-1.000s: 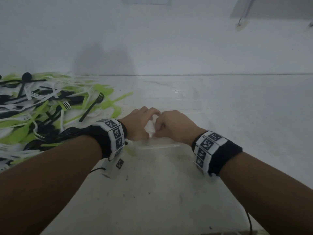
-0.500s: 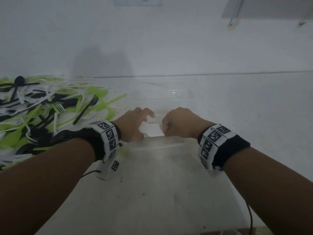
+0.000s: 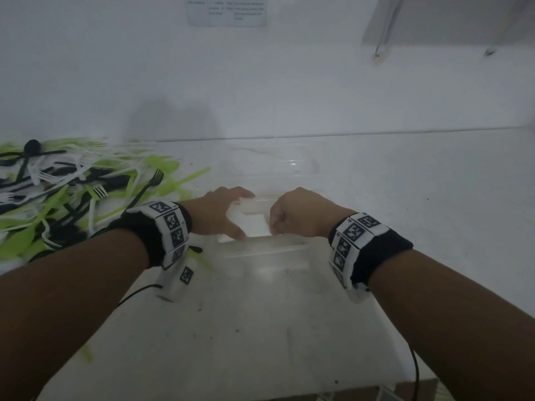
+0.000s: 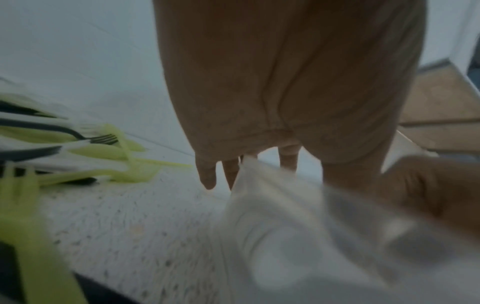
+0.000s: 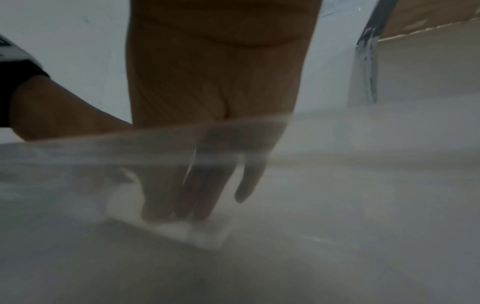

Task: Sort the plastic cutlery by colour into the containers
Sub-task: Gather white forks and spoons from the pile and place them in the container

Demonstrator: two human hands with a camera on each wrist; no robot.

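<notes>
A clear plastic container (image 3: 275,250) stands mid-table, hard to make out against the white top. Inside it lies a white rectangular piece (image 3: 256,219). My left hand (image 3: 220,212) spans the piece's left end, thumb near the front rim and fingers over the far side. My right hand (image 3: 295,212) is curled at its right end. In the right wrist view the fingertips (image 5: 182,214) press on the white piece (image 5: 205,232) behind the clear wall. A mixed pile of green, white and black cutlery (image 3: 58,204) lies to the left.
A white wall rises just behind the table, with a printed sheet (image 3: 225,10) taped on it. One stray green piece (image 3: 86,354) lies near my left forearm. A cardboard edge (image 3: 417,389) shows at the table's front right, and a cable (image 3: 415,369) hangs there.
My hands have drawn apart sideways, so more of the white piece shows between them. The view has tilted up slightly. The cutlery pile has not moved.
</notes>
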